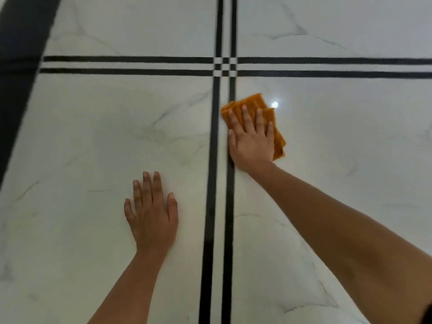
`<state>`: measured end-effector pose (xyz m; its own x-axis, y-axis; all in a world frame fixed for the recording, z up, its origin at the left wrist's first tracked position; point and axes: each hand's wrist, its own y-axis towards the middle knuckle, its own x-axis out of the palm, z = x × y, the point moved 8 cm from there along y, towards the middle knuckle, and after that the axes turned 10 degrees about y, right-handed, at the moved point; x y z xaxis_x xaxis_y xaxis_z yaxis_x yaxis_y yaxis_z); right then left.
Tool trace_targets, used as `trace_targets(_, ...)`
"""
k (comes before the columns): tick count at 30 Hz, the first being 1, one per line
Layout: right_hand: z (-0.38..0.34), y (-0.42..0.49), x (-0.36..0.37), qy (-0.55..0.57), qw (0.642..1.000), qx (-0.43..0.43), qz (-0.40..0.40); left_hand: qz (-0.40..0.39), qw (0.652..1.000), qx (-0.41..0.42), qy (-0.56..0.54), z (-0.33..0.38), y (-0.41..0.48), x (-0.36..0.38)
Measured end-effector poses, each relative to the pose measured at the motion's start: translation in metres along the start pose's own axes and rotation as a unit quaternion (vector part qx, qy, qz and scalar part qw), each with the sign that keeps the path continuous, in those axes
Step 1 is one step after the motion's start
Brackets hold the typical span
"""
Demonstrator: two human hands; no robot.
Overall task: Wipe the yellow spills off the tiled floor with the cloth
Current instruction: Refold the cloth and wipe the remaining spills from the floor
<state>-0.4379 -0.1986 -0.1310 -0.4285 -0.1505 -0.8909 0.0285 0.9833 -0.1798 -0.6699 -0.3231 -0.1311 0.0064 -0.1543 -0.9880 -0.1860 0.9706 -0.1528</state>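
Note:
An orange folded cloth [254, 102] lies on the white marble-look tiled floor [117, 127], just right of the double black stripe. My right hand [251, 140] presses flat on top of the cloth, fingers spread, covering most of it. My left hand [152, 216] rests flat on the bare tile to the left of the stripe, fingers together, holding nothing. No yellow spill shows anywhere on the visible floor; whatever lies under the cloth is hidden.
Double black inlay stripes [210, 206] cross at a small checkered junction [225, 66] ahead. A wide black band [16, 66] runs along the far left. A bright lamp reflection [275, 104] glints beside the cloth.

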Motion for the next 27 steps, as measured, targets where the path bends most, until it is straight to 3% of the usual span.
trace_targets(2,-0.075,-0.033,0.037,-0.002,0.988,-0.132,-0.077,0.004,0.999,-0.045,-0.011,-0.029,-0.005,-0.003)
trace_targets(4,-0.115,-0.070,0.066,-0.044,0.933,-0.314,-0.169,-0.001,0.997,-0.077,-0.016,-0.055,-0.010,-0.004)
trace_targets(5,-0.119,-0.066,0.068,-0.067,0.909,-0.374,-0.172,-0.004,0.996,-0.086,-0.019,-0.064,-0.012,-0.004)
trace_targets(6,-0.125,-0.048,0.067,-0.078,0.907,-0.390,-0.142,-0.006,0.995,-0.096,-0.021,-0.079,-0.014,-0.003)
trace_targets(7,-0.124,-0.019,0.060,-0.076,0.931,-0.344,-0.091,-0.008,0.994,-0.104,-0.021,-0.090,-0.015,-0.002)
trace_targets(9,-0.125,0.020,0.055,-0.036,0.985,-0.161,-0.053,-0.010,0.992,-0.121,-0.026,-0.109,-0.014,0.000)
trace_targets(10,-0.139,0.018,0.063,-0.027,0.993,-0.103,-0.052,-0.007,0.991,-0.132,-0.031,-0.121,-0.013,0.000)
trace_targets(11,-0.161,0.006,0.072,-0.027,0.992,-0.113,-0.059,-0.002,0.989,-0.145,-0.035,-0.131,-0.010,-0.002)
trace_targets(12,-0.192,-0.015,0.085,-0.032,0.978,-0.190,-0.081,0.004,0.985,-0.164,-0.044,-0.144,-0.006,-0.003)
trace_targets(14,-0.216,-0.057,0.112,-0.067,0.909,-0.374,-0.172,0.013,0.981,-0.186,-0.056,-0.165,0.004,-0.006)
trace_targets(16,-0.218,-0.037,0.114,-0.104,0.862,-0.467,-0.169,0.021,0.979,-0.194,-0.061,-0.182,0.012,-0.008)
trace_targets(17,-0.223,-0.006,0.109,-0.098,0.884,-0.437,-0.132,0.022,0.978,-0.198,-0.063,-0.191,0.015,-0.006)
trace_targets(19,-0.234,0.052,0.097,-0.042,0.964,-0.257,-0.058,0.022,0.976,-0.206,-0.061,-0.207,0.017,-0.001)
trace_targets(20,-0.242,0.056,0.105,-0.034,0.982,-0.178,-0.049,0.026,0.977,-0.206,-0.058,-0.213,0.017,0.001)
trace_targets(21,-0.257,0.044,0.113,-0.042,0.983,-0.171,-0.056,0.032,0.977,-0.203,-0.054,-0.216,0.019,0.001)
trace_targets(22,-0.277,0.021,0.122,-0.045,0.971,-0.220,-0.078,0.038,0.978,-0.200,-0.053,-0.220,0.021,0.000)
trace_targets(25,-0.291,-0.039,0.145,-0.090,0.860,-0.463,-0.194,0.042,0.980,-0.188,-0.043,-0.228,0.028,-0.001)
trace_targets(26,-0.289,-0.024,0.142,-0.105,0.841,-0.495,-0.191,0.044,0.980,-0.189,-0.042,-0.229,0.030,-0.002)
trace_targets(27,-0.289,0.005,0.136,-0.110,0.856,-0.478,-0.160,0.045,0.979,-0.192,-0.042,-0.232,0.032,-0.003)
